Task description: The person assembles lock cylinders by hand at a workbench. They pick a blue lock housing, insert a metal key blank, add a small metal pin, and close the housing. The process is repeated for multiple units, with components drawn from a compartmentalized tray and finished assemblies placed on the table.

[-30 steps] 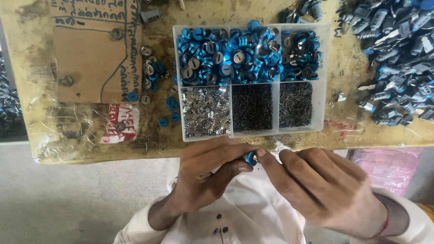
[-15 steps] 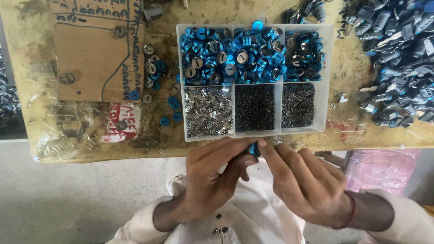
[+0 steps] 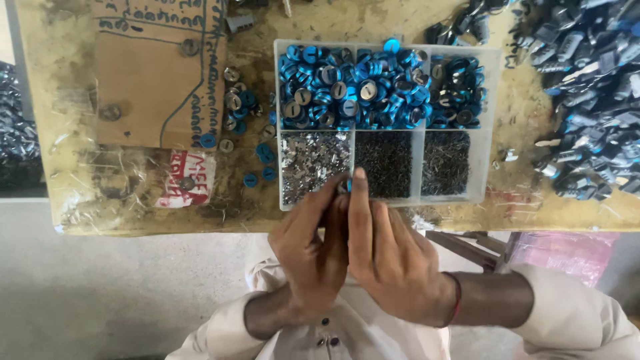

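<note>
Small blue part (image 3: 348,185) pinched between fingertips of left hand (image 3: 313,243) and right hand (image 3: 393,257), both closed on it, over near edge of clear compartment tray (image 3: 490,127) at desk (image 3: 533,207) front edge; loose blue caps (image 3: 263,157) left.

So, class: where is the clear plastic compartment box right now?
In the head view the compartment box sits on the worn table, centre-right, just beyond the left hand and right hand.

A small blue cap (image 3: 348,185), mostly hidden, is pinched between the fingertips of both hands, pressed together at the near edge of the clear parts tray (image 3: 490,127), above the divider between its two dark compartments.
</note>
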